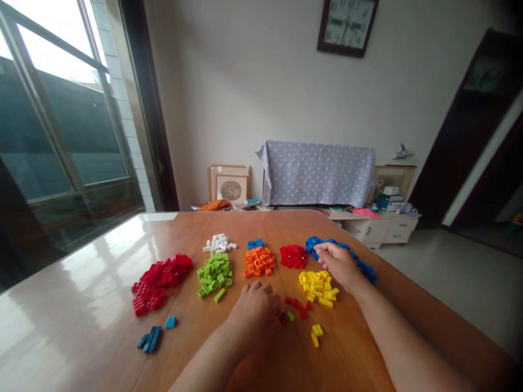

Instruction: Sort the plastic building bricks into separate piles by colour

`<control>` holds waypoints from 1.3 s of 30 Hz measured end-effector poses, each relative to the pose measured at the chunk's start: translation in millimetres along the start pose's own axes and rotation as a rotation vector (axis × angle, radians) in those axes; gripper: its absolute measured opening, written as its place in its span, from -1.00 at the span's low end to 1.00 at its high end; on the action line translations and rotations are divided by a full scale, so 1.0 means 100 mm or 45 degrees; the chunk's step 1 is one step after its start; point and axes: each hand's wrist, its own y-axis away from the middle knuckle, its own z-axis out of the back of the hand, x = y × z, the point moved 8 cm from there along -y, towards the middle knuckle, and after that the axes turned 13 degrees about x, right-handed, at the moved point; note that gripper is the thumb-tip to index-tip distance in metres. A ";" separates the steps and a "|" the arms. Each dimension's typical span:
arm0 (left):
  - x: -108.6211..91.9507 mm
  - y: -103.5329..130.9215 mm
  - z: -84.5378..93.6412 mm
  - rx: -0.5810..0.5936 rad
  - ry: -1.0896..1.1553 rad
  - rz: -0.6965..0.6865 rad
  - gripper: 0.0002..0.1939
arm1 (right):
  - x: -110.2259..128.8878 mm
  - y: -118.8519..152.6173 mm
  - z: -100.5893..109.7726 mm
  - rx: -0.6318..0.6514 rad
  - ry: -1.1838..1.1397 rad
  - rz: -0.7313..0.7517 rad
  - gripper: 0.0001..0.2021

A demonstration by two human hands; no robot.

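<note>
My left hand [258, 307] rests low over the table with its fingers curled down. Beside its fingertips lie a few small green, red and dark toy bricks [286, 317]; anything inside the fingers is hidden. My right hand [338, 264] is closed in a pinch at the near edge of the blue brick pile [312, 243], just above the yellow brick pile [317, 284]. Whatever its fingertips pinch is too small to make out. Between my hands, loose red bricks [297, 305] are scattered, with some yellow bricks [316, 333] closer to me.
Sorted piles stand across the wooden table [196, 354]: red bricks [159, 283], green bricks [214, 274], white bricks [219, 243], orange bricks [259, 261] and more red bricks [293, 256]. Dark blue bricks [150, 340] lie front left. A cloth-covered object [318, 174] is beyond.
</note>
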 end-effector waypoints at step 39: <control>0.45 0.15 0.26 -0.696 0.488 0.076 -0.93 | 0.89 0.35 -1.22 0.695 0.063 0.025 -0.68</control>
